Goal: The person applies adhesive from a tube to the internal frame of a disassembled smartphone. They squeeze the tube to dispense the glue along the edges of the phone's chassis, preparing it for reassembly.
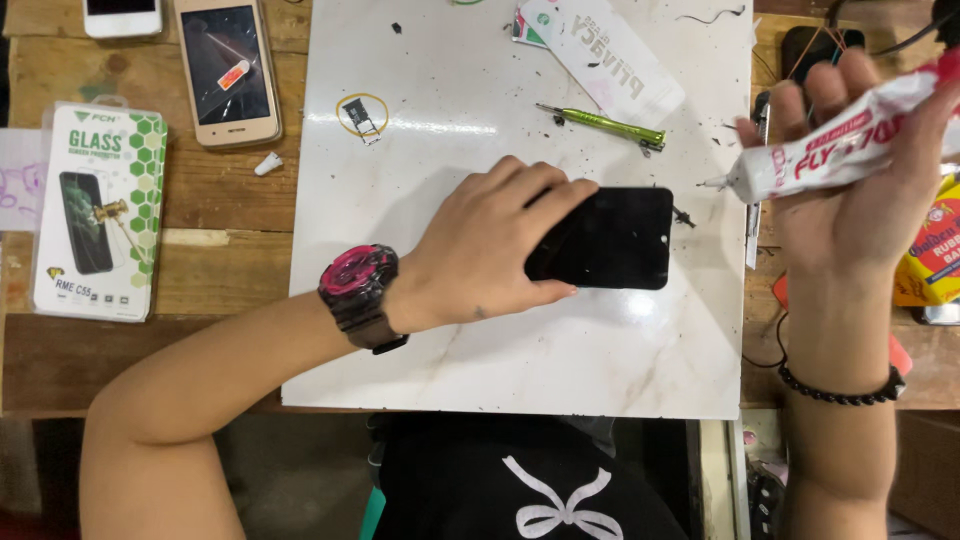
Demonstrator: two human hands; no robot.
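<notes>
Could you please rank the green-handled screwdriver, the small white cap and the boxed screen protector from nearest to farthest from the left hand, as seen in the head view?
Measured from the left hand, which rests on the black phone screen:
1. Green-handled screwdriver, up and to the right on the white marble-patterned board.
2. Small white cap, to the left on the wooden table.
3. Boxed screen protector in green and white packaging, far left.

Single head camera, looking steeply down at white work board (520, 330), close; far edge cropped, probably.

The phone (610, 238) is laid at the centre of the slab (450, 330) on the tabletop (230, 200), with the screwdriver (600, 124) at twelve o'clock and the glue tube (850, 145) at three o'clock.
</notes>
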